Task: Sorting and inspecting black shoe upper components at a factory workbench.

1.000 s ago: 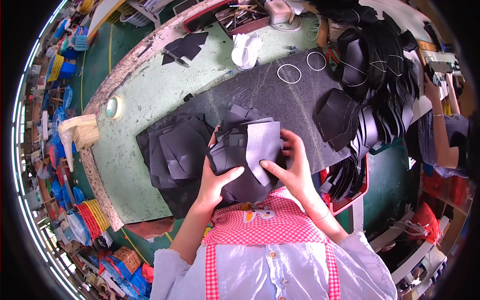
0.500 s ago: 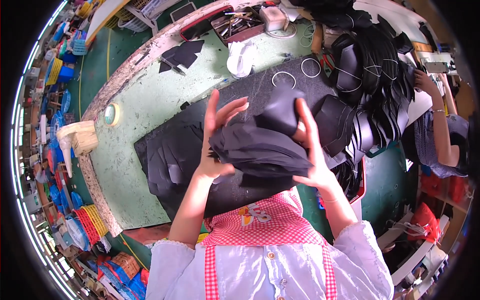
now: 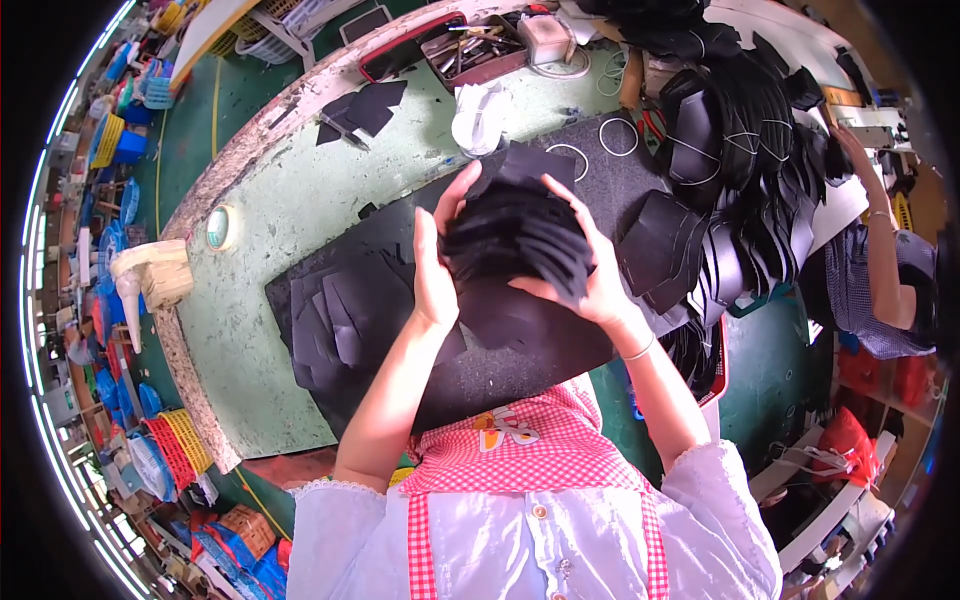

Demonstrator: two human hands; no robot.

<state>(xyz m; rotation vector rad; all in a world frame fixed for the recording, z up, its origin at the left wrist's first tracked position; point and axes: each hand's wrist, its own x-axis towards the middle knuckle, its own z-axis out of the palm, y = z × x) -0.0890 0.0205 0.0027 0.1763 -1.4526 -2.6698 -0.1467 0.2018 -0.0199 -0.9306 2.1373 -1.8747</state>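
Between my hands stands a thick stack of black sheet pieces (image 3: 515, 235), their edges fanned and blurred by motion. My left hand (image 3: 437, 265) presses against the stack's left side, fingers behind it. My right hand (image 3: 592, 275) clasps the right side, thumb in front and fingers at the back. Below the stack, more black cut pieces (image 3: 520, 315) lie on the dark mat (image 3: 450, 390). Other loose black pieces (image 3: 330, 320) lie to the left of my left forearm.
Bundled black pieces (image 3: 735, 130) are heaped at the right, near two pale rings (image 3: 618, 137). A tray of tools (image 3: 475, 50), a white roll (image 3: 480, 120), a tape roll (image 3: 222, 228) and a wooden stand (image 3: 160, 275) line the table. Another person's arm (image 3: 880, 230) reaches in at right.
My hands have come closer together around the black pieces. The right hand moved left, and the loosely folded stack now stands more upright between both palms.
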